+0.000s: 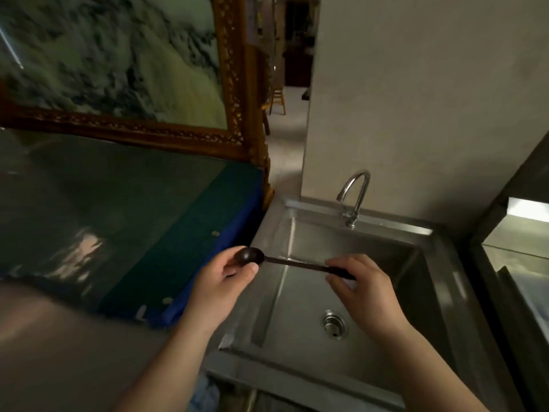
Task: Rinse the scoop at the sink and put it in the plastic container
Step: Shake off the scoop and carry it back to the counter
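1. The bowl end of the scoop (pixel 249 257) is pinched by the left hand (pixel 221 282), with the thumb laid along its near edge and the other fingers curled beneath it.
2. The handle end is gripped by the right hand (pixel 361 288), whose fingers (pixel 341 261) are bent over the stem from above.
3. The scoop is held roughly level between the two hands, above the left part of the steel sink (pixel 300 328).
4. It is seen as a dark, slender utensil with a small rounded bowl and a long thin handle.
5. No water is seen running from the faucet (pixel 355 194), which stands behind the basin, well apart from the scoop.
6. The drain (pixel 335 324) lies below the right hand.
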